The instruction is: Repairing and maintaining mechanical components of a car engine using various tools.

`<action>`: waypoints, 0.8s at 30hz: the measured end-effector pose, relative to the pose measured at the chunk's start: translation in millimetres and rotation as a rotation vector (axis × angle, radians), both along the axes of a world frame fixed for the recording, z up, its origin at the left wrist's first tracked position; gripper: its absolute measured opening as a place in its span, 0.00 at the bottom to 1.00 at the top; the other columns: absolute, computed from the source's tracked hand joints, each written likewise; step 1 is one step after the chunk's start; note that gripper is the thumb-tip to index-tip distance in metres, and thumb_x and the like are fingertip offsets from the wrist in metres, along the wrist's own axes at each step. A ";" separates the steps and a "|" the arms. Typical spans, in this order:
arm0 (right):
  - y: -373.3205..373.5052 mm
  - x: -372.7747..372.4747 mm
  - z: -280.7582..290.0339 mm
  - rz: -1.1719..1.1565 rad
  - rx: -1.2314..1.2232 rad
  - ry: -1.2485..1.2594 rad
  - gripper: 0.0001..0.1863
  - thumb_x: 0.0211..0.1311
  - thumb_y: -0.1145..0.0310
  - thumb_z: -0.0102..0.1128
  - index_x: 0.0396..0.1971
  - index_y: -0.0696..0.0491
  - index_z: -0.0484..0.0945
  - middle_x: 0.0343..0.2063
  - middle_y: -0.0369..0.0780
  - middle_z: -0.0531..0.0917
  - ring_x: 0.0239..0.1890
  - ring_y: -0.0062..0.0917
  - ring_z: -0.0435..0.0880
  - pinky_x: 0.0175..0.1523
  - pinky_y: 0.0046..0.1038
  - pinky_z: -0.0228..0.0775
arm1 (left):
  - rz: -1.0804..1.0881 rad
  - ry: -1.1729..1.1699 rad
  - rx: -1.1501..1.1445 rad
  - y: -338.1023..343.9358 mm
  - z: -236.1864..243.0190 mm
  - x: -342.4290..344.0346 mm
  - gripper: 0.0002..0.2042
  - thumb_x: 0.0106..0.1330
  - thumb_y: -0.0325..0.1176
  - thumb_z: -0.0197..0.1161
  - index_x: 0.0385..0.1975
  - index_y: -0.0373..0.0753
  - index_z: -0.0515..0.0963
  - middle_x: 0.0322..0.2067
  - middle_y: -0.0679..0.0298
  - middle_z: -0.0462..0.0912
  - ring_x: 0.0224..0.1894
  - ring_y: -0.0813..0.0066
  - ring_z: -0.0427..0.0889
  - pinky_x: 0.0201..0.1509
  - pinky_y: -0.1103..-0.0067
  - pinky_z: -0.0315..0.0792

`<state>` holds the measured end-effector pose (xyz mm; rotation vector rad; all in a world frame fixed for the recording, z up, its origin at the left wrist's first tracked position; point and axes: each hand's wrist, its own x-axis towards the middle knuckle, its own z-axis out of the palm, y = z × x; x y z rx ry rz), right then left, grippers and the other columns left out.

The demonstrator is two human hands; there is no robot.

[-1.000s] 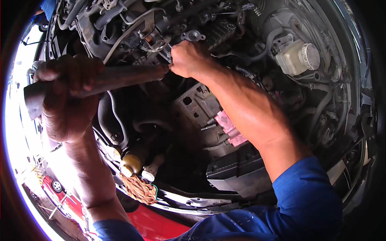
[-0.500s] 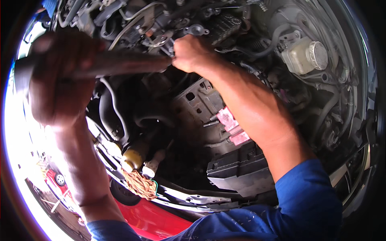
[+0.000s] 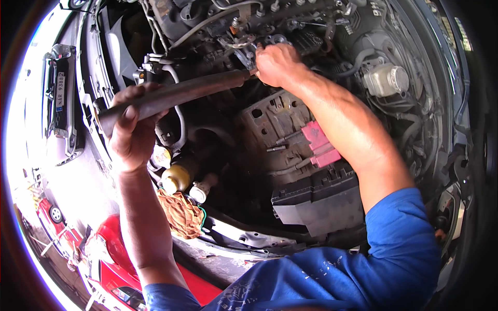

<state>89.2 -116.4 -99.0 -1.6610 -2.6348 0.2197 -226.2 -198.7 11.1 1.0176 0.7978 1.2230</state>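
Note:
My left hand (image 3: pixel 132 140) is wrapped round a long, dark metal pipe (image 3: pixel 192 87) near its nearer end. The pipe slopes up and rightward, its far end beside my right hand (image 3: pixel 277 65) among the engine fittings (image 3: pixel 236 31). My right hand is closed at that end, its fingers curled on something mostly hidden by them, probably part of a tool or fitting; I cannot make out which. Below it lie a bare metal bracket (image 3: pixel 270 116) and a pink plastic cover (image 3: pixel 316 135).
A translucent reservoir (image 3: pixel 378 80) sits right, a black box (image 3: pixel 316 202) low centre, yellow (image 3: pixel 175 179) and white caps (image 3: pixel 198 193) and a brown rag (image 3: pixel 181 215) lower left. The car's front edge (image 3: pixel 259 241) curves below; red cars (image 3: pixel 114 259) stand outside at left.
Both hands and the pipe appear farther right in view. My left hand, higher half a second ago, is lower now, and the pipe slopes more steeply. The view has shifted, showing more at left.

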 end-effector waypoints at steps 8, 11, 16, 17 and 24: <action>-54.8 3.6 51.9 -0.104 -0.257 -0.077 0.22 0.58 0.72 0.54 0.52 0.66 0.77 0.39 0.51 0.87 0.42 0.42 0.88 0.47 0.41 0.80 | 0.047 -0.119 0.182 -50.9 8.3 1.1 0.20 0.67 0.44 0.57 0.54 0.40 0.76 0.52 0.50 0.77 0.61 0.50 0.73 0.71 0.51 0.57; -82.5 2.0 52.1 -0.130 -0.216 0.098 0.24 0.60 0.71 0.53 0.54 0.70 0.73 0.31 0.52 0.86 0.34 0.44 0.88 0.38 0.42 0.81 | 0.021 -0.051 0.296 -59.5 31.2 -10.6 0.20 0.68 0.46 0.54 0.53 0.40 0.75 0.52 0.51 0.76 0.60 0.46 0.72 0.68 0.50 0.59; -108.6 -52.1 40.1 -0.163 -0.132 0.447 0.24 0.58 0.69 0.57 0.52 0.69 0.74 0.32 0.53 0.84 0.30 0.44 0.87 0.33 0.41 0.81 | -0.161 0.071 0.453 -78.7 94.4 -22.9 0.19 0.64 0.51 0.59 0.50 0.48 0.78 0.43 0.62 0.72 0.49 0.60 0.71 0.67 0.56 0.54; -109.1 -56.6 31.6 -0.196 -0.220 0.507 0.25 0.58 0.69 0.57 0.55 0.67 0.73 0.37 0.55 0.83 0.36 0.47 0.87 0.39 0.42 0.81 | -0.304 -0.033 0.482 -70.8 93.1 -25.2 0.22 0.64 0.52 0.58 0.52 0.45 0.78 0.47 0.60 0.76 0.53 0.56 0.73 0.68 0.52 0.53; -101.8 -71.9 -34.2 -0.577 -0.511 0.586 0.18 0.62 0.65 0.57 0.49 0.59 0.73 0.42 0.55 0.82 0.47 0.51 0.82 0.51 0.47 0.75 | 0.130 -0.032 0.514 -111.3 135.7 -48.7 0.23 0.61 0.53 0.62 0.45 0.38 0.77 0.36 0.60 0.74 0.42 0.63 0.74 0.58 0.59 0.66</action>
